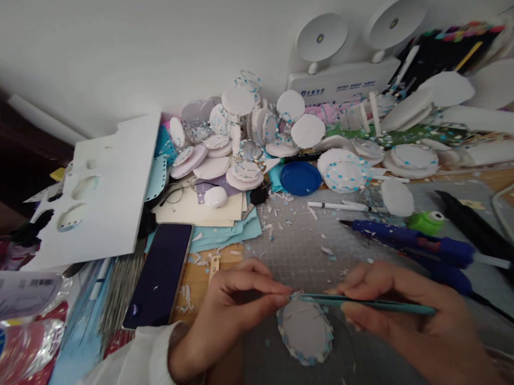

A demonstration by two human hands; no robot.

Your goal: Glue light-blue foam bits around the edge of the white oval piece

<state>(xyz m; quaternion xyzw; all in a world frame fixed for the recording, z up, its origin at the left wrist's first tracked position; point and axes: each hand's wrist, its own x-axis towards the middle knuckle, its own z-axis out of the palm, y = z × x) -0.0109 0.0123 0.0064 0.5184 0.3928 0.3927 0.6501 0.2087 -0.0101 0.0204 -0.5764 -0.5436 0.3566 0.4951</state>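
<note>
The left hand [235, 301] has its grip pinched together at the top edge of a white foam disc [305, 330]. The right hand [403, 311] has its grip clamped on teal tweezers [368, 303], their tip at the same edge. The disc lies on the grey cutting mat [295, 242] on the table.

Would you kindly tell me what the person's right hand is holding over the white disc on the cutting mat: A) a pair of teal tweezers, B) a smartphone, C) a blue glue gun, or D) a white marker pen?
A: the right hand grips slim teal tweezers whose tips meet the left hand's fingertips at the rim of the white disc; the glue gun lies untouched behind.
</note>
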